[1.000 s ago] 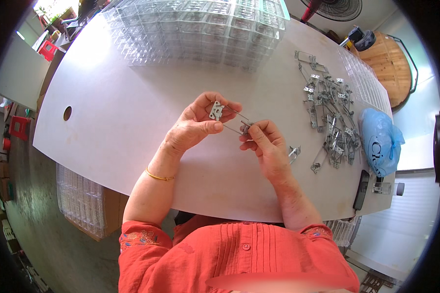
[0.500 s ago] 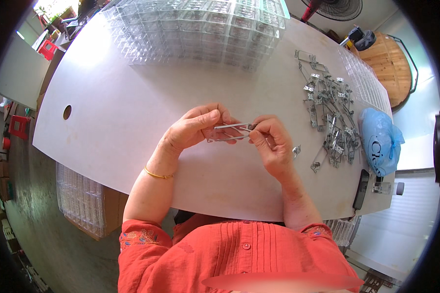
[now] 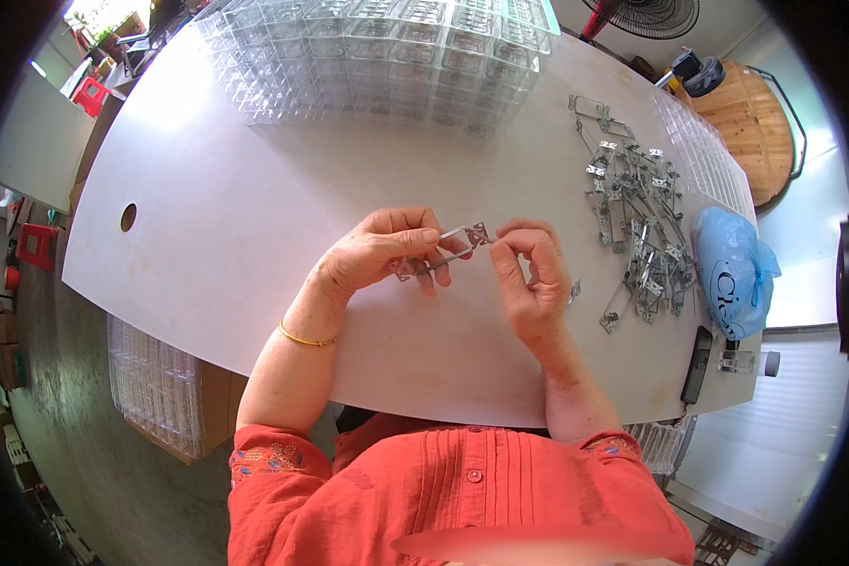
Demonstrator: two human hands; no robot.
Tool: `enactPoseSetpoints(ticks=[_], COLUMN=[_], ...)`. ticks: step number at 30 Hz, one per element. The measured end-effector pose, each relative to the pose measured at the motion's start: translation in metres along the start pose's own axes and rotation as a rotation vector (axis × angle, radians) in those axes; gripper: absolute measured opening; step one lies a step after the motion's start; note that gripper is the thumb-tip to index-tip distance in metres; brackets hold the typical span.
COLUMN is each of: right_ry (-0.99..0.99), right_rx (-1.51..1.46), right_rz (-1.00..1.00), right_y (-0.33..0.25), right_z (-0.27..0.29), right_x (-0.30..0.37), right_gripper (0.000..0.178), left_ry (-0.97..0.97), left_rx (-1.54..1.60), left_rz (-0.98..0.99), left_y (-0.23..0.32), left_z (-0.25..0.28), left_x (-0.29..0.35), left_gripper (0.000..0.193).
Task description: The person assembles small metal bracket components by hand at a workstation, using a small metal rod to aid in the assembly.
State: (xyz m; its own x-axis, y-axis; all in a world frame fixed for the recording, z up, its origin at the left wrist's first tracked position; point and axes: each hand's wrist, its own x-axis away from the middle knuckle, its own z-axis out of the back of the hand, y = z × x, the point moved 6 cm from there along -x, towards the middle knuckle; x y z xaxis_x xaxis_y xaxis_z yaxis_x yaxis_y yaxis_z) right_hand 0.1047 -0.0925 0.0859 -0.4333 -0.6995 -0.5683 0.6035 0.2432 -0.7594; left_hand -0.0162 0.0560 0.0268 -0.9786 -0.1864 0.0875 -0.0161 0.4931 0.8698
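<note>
Over the middle of the white table, my left hand [image 3: 379,247] grips a thin metal wire-frame bracket [image 3: 458,247] between thumb and fingers. The bracket is a narrow, long frame with a flat plate piece at its right end, tilted up toward the right. My right hand [image 3: 532,276] is closed in a pinch at that right end; its fingertips hide what they touch there. A small loose metal piece [image 3: 574,291] lies on the table just beside my right hand. Further right spreads a tangled pile of similar metal brackets [image 3: 643,212].
Clear plastic compartment trays [image 3: 387,66] are stacked at the far side. A blue plastic bag [image 3: 734,274], a black handheld device [image 3: 697,366] and a small clear bottle [image 3: 745,362] stand along the right edge. More clear trays [image 3: 156,387] stand below the table's left side.
The bracket has turned, so its right end now points upward and shows its plate piece. My right hand has shifted slightly right.
</note>
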Motion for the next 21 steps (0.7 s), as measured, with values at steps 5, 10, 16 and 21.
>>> enactPoseSetpoints(ticks=[5,10,16,21], right_ry=[0.031,0.036,0.018,-0.018], right_rx=[-0.016,0.087,0.147,0.018], right_rz=[-0.069,-0.011,0.014,-0.197], right_y=[0.007,-0.001,-0.003,0.011], right_z=[0.001,0.002,-0.001,-0.003], right_x=[0.002,-0.001,0.001,0.011], right_gripper=[0.009,0.01,0.011,0.011], left_ry=[-0.049,-0.046,-0.049,-0.037], left_rx=[0.052,-0.017,-0.014,-0.043], left_rz=[-0.067,-0.024,-0.031,-0.018], left_y=[0.003,-0.002,-0.001,0.0], left_z=[-0.003,0.004,0.0,0.0], left_x=[0.0,0.0,0.0,0.0], left_gripper=[0.023,0.019,0.021,0.025])
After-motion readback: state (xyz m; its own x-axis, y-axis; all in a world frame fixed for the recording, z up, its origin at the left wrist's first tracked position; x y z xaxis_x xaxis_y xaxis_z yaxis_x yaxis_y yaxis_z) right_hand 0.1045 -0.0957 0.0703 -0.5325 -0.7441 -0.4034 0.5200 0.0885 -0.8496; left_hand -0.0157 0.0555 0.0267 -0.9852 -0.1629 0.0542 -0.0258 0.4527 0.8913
